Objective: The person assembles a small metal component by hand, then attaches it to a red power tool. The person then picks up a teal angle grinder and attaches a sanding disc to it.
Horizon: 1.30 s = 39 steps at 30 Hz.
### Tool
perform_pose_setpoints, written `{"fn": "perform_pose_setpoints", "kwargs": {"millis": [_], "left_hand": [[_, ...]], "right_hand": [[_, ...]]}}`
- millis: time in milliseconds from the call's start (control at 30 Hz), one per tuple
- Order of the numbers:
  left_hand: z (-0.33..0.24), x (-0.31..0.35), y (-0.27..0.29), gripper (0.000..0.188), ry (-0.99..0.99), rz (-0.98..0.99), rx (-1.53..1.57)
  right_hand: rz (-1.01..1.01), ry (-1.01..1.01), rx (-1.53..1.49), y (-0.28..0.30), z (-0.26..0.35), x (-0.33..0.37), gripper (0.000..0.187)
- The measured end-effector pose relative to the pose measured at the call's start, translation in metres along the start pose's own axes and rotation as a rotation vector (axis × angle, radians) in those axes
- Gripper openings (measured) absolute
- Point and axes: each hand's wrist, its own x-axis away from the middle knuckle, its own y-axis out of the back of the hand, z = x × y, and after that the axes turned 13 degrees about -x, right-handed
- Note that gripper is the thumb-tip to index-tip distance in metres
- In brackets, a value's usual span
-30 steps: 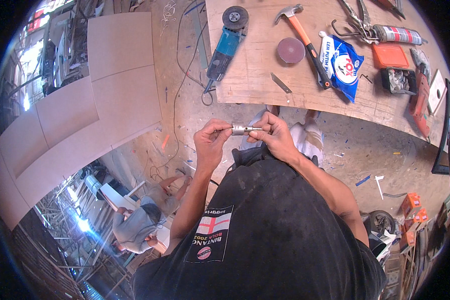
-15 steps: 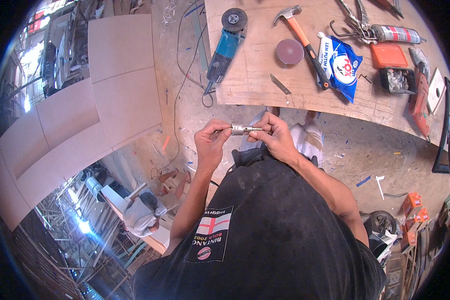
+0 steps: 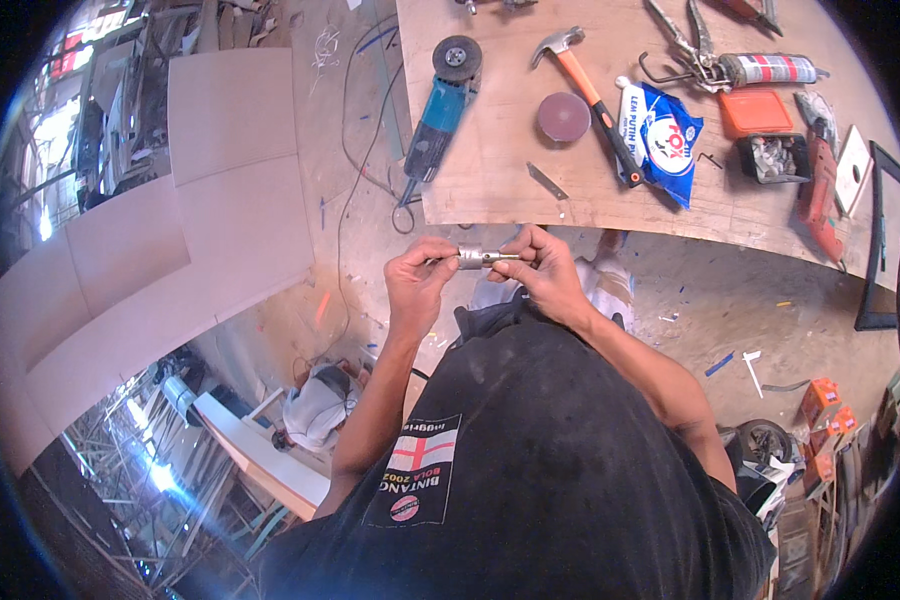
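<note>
Between my hands, just off the near edge of the table, is a small silver hole saw (image 3: 473, 258) with a thin shank. My left hand (image 3: 418, 282) pinches its wide cup end between thumb and fingers. At the other end, my right hand (image 3: 552, 280) grips the shank with thumb and forefinger. The piece lies roughly level, and the fingertips cover both of its ends.
On the wooden table (image 3: 500, 190) lie an angle grinder (image 3: 440, 120), a claw hammer (image 3: 595, 95), round sanding discs (image 3: 564, 117), a blade (image 3: 547, 181), a blue-white glue pouch (image 3: 667, 140), a caulking gun (image 3: 760, 70) and a red power tool (image 3: 818, 195). A person (image 3: 317, 405) crouches behind left.
The view has shifted slightly, so the table and its tools sit a little further left. Both hands keep their hold on the hole saw. The crouching person behind has changed posture.
</note>
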Motion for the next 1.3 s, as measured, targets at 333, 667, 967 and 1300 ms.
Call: {"fn": "perform_pose_setpoints", "kwargs": {"millis": [333, 667, 967, 1300], "left_hand": [[0.013, -0.043, 0.006, 0.012, 0.015, 0.153, 0.356], [0.030, -0.078, 0.006, 0.007, 0.064, 0.347, 0.566], [0.016, -0.096, -0.032, 0.006, 0.093, 0.217, 0.658], [-0.026, -0.092, -0.089, 0.010, 0.128, 0.094, 0.681]], "right_hand": [[-0.054, 0.094, 0.103, -0.016, 0.015, -0.024, 0.011], [-0.235, 0.242, 0.396, -0.019, 0.012, -0.037, 0.012], [-0.244, 0.207, 0.524, -0.002, 0.060, -0.053, 0.012], [-0.101, 0.128, 0.561, 0.038, 0.125, -0.055, 0.017]]}}
